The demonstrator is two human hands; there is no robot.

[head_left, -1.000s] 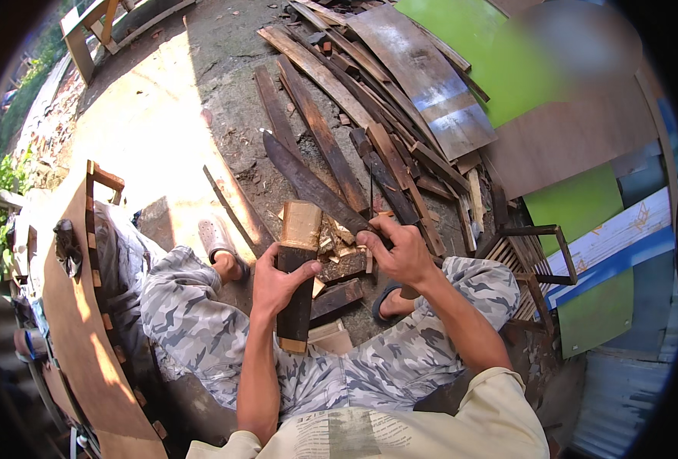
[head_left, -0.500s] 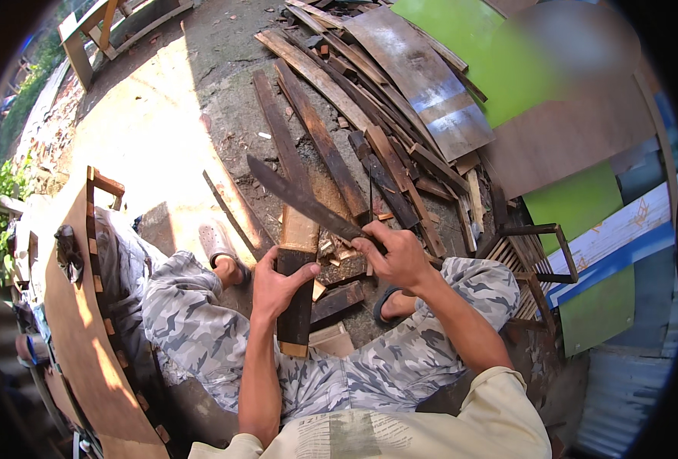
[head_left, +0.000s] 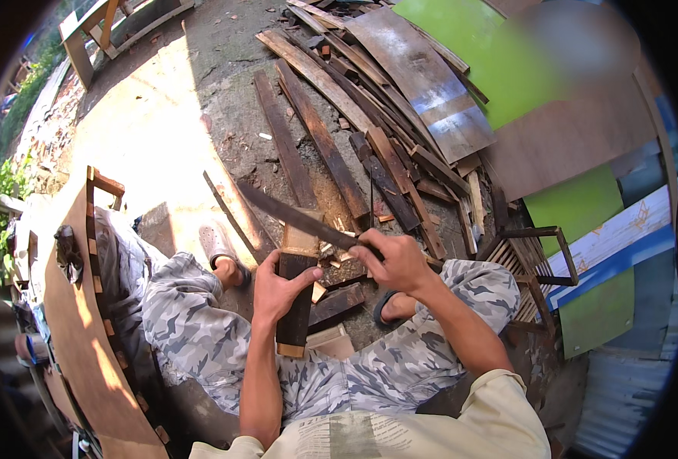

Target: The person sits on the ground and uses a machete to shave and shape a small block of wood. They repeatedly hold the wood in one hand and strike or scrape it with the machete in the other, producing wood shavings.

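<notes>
My left hand (head_left: 281, 287) is closed round a short dark wooden board (head_left: 296, 321), its thumb lying across the upper face. The board's far part is pale, freshly cut wood. My right hand (head_left: 396, 262) grips a machete (head_left: 293, 218) by its handle, which the fingers mostly hide. The long dark blade points to the far left and passes over the pale end of the board; whether it touches the wood I cannot tell. Wood chips (head_left: 339, 252) and sawdust lie on the ground just beyond the board, between my feet.
Long dark planks (head_left: 324, 145) lie ahead on the concrete. A heap of scrap timber (head_left: 385, 99) and a metal-looking sheet (head_left: 423, 76) are at the far right. A slatted wooden frame (head_left: 530, 268) stands near my right knee. A curved plywood panel (head_left: 79, 321) is on my left.
The machete has come slightly lower and nearer, its tip shifting left and down over the board. My left hand keeps its hold on the board, almost unmoved.
</notes>
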